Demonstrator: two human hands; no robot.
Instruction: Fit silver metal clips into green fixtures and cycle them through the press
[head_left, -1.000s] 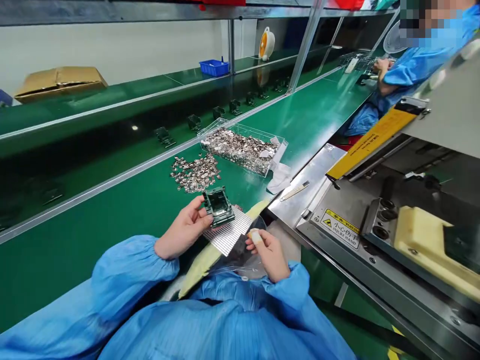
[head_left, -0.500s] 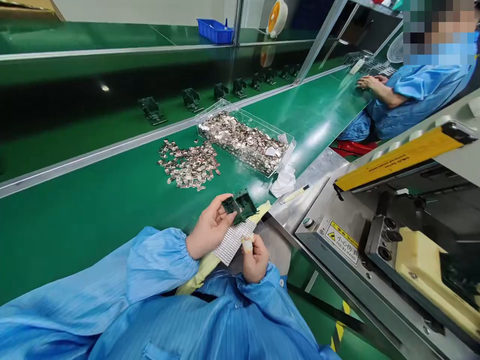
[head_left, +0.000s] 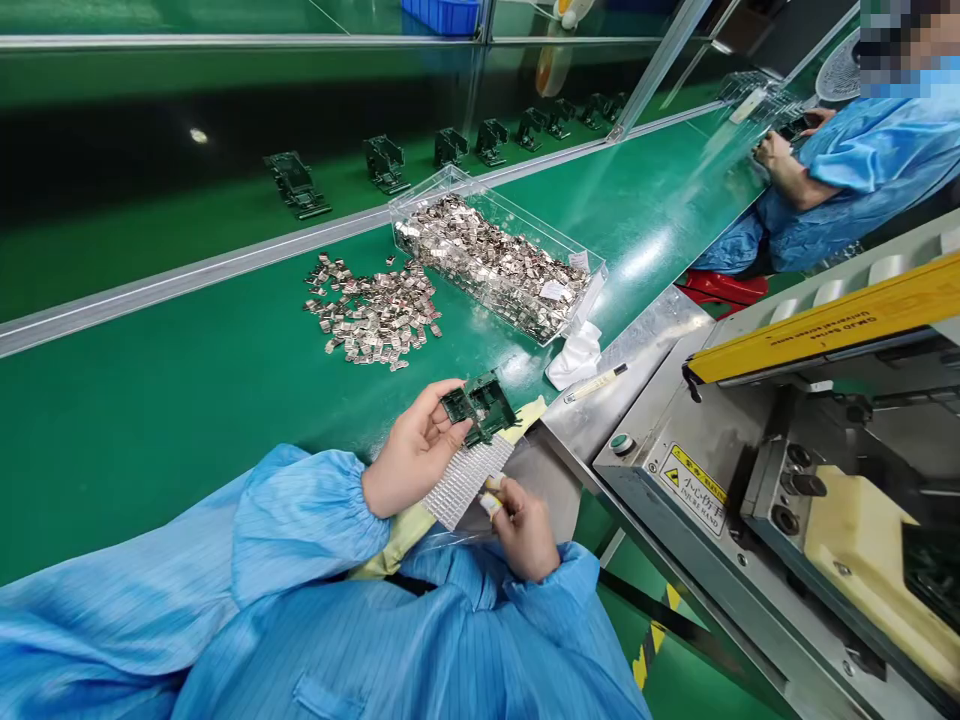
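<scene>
My left hand (head_left: 416,447) grips a dark green plastic housing (head_left: 491,402) with an open, box-like frame, thumb in front and fingers behind. Below it lies a silver sheet (head_left: 469,482) with rows of small raised segments, on top of a yellow cloth (head_left: 406,537). At the sheet's right edge is my right hand (head_left: 523,525), its fingers curled together and white-yellow wraps on the fingertips. Whatever sits between those fingertips is too small to make out. Ahead, a loose pile of small metal pieces (head_left: 379,315) lies on the green table (head_left: 172,400).
Behind the pile stands a clear tray (head_left: 592,285) full of metal pieces. A white crumpled cloth (head_left: 576,357) and a cutter knife (head_left: 596,383) lie near a machine (head_left: 652,450) at right. Several green housings (head_left: 296,185) line the back ledge. A co-worker (head_left: 840,165) sits at far right.
My right hand has moved slightly down and right, its fingertips now at the sheet's edge. My left hand still holds the housing in nearly the same place. The camera view has tilted down.
</scene>
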